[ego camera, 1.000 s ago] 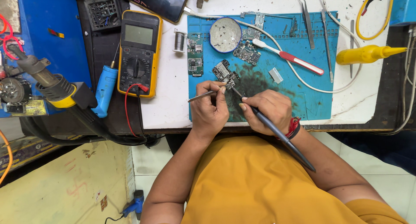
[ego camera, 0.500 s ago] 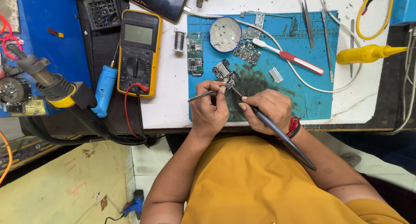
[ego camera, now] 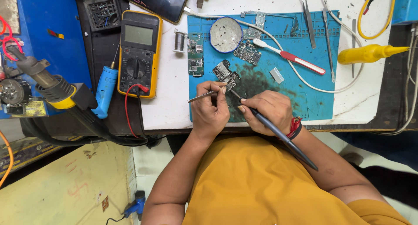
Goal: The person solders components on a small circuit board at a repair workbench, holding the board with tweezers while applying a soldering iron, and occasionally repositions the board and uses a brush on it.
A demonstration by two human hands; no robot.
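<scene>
My left hand point(ego camera: 210, 114) pinches thin metal tweezers point(ego camera: 201, 95), steadying the small dark circuit board point(ego camera: 226, 75) on the blue mat point(ego camera: 313, 90) near the table's front edge; my right hand point(ego camera: 265, 114) clamps the dark soldering pen point(ego camera: 278, 136), its tip aimed at the board.

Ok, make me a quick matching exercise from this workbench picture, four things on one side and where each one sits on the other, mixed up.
Things:
1. multimeter
2. small round dish
3. yellow squeeze bottle
4. soldering iron

Places:
A. held in the right hand
B. on its side at the right end of the white bench, off the mat
C. top left part of the blue mat
D. left of the blue mat, a red lead plugged in

Pairs: 1-D, 2-C, 3-B, 4-A
</scene>
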